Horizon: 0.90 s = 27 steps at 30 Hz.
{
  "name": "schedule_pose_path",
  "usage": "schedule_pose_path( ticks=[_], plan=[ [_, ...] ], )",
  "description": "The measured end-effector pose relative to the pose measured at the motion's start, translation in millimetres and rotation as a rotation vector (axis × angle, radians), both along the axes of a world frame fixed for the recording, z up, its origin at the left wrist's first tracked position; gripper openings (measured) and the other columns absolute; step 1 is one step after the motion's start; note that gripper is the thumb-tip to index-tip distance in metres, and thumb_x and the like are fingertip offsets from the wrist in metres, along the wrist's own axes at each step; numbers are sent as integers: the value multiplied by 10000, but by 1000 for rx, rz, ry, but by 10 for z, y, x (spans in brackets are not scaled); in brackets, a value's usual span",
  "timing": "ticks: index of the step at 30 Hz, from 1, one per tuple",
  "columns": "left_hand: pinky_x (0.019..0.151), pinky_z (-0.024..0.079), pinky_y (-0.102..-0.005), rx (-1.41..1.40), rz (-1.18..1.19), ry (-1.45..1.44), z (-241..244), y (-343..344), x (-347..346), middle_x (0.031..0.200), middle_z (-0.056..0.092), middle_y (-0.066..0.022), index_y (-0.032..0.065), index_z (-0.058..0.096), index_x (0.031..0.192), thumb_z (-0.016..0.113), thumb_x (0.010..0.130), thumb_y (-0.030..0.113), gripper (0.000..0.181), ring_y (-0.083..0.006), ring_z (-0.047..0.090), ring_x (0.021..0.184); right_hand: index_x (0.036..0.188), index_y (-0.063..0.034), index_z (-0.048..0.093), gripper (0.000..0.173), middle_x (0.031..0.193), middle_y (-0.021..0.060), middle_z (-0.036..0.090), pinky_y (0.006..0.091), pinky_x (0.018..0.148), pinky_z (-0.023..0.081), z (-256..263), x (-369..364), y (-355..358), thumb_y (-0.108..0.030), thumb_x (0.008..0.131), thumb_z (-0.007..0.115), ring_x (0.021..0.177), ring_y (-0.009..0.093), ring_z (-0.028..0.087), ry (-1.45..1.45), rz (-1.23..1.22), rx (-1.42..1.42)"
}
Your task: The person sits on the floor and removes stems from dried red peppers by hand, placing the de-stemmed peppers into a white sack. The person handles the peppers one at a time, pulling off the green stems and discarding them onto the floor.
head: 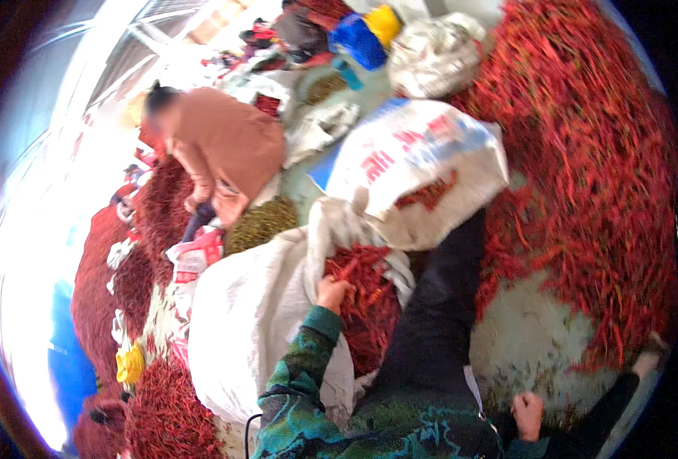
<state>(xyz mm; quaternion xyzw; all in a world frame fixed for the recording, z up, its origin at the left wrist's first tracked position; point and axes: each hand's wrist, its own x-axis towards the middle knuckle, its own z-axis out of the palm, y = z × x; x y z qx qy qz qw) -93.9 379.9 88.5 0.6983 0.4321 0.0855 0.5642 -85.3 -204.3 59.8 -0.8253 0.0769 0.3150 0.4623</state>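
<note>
My left hand (333, 294) reaches into the mouth of a large white woven sack (247, 321). Its fingers are curled around dried red chili peppers (367, 327), and one pepper sticks up beside the thumb. The sack's rim is rolled back, and red chilies fill its opening. Low at the right, my right hand (528, 414) is curled into a loose fist beside my leg, above the pale floor. No object shows in it. A second white woven sack (419, 155), with printing on it, lies just ahead of my knee with some chilies at its opening.
A big heap of red chilies (591, 189) covers the right side. A person (224, 143) in brown bends over at the left, beside darker chili piles (164, 212). A heap of greenish-brown bits (264, 224) and a knotted white sack (436, 54) lie ahead.
</note>
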Motion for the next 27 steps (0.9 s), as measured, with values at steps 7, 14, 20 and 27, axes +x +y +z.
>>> schedule_pose_path(
  ticks=[7, 14, 20, 27],
  plan=[
    [715, 477, -484, 810, -132, 615, 473, -578, -107, 803, 604, -254, -5, 481, 947, 551, 746, 80, 229, -441, 588, 806, 802, 10, 597, 253, 694, 159, 610, 401, 613, 430, 400, 180, 20, -236, 838, 552, 653, 246, 574, -124, 229, -124],
    [564, 473, -524, 953, -582, 1003, 135, -474, -838, 771, 616, -223, -59, 373, 1219, 519, 821, 101, 452, -386, 612, 705, 802, 30, 569, 298, 754, 263, 563, 459, 622, 412, 739, 213, 163, -267, 824, 570, 697, 422, 533, -195, 245, -155],
    [643, 497, -484, 803, -610, 1058, 729, -400, -938, 874, 620, -219, -37, 389, 1151, 620, 775, 236, 519, -384, 627, 766, 872, 5, 600, 290, 821, 246, 594, 457, 677, 430, 617, 185, 55, -280, 832, 564, 765, 418, 557, -152, 234, -128],
    [936, 352, -522, 1055, -731, 989, 900, -903, -757, 1281, 364, -205, -46, 411, 1244, 610, 757, 308, 634, -371, 324, 1234, 918, -5, 613, 281, 857, 240, 610, 449, 700, 438, 594, 147, 58, -269, 837, 565, 802, 415, 568, -144, 222, -111]
  ],
)
